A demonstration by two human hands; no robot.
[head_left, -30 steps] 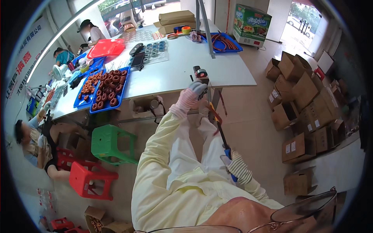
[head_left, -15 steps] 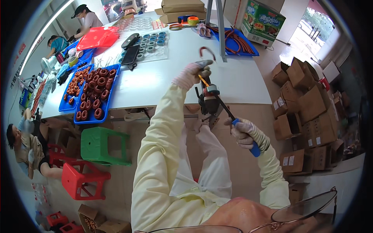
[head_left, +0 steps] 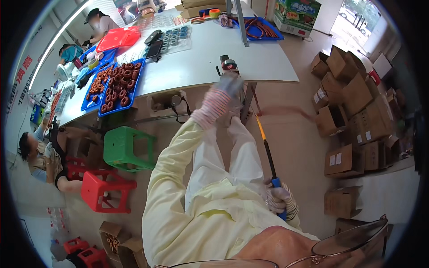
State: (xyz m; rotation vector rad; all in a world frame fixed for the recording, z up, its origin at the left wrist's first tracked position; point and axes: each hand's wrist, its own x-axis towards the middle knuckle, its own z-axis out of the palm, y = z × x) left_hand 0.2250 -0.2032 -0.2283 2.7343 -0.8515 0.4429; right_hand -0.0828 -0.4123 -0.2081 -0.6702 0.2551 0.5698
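Note:
I sit at the edge of a long white table point(head_left: 268, 62) in a pale yellow coat and striped work gloves. My left hand point(head_left: 227, 87) is raised and blurred by motion, just below a small black-and-red fixture point(head_left: 228, 62) on the table's edge. Its grip is not clear. A blurred red wire point(head_left: 286, 110) streaks to the right of it. My right hand point(head_left: 279, 199) rests by my right thigh, closed around the blue handle of a long tool point(head_left: 267, 149) with a black and yellow shaft that points up toward the table.
Blue trays of copper-wound rings point(head_left: 116, 82) lie on the table's left part, and a blue tray of orange cable point(head_left: 261, 27) at the far end. A green stool point(head_left: 127, 147) and a red stool point(head_left: 105, 190) stand to my left. Cardboard boxes point(head_left: 353, 107) crowd the right. A seated person point(head_left: 40, 154) works at left.
My left hand has swung up toward the table edge and is now blurred. My right hand has dropped to my thigh with the tool, whose shaft now points upward.

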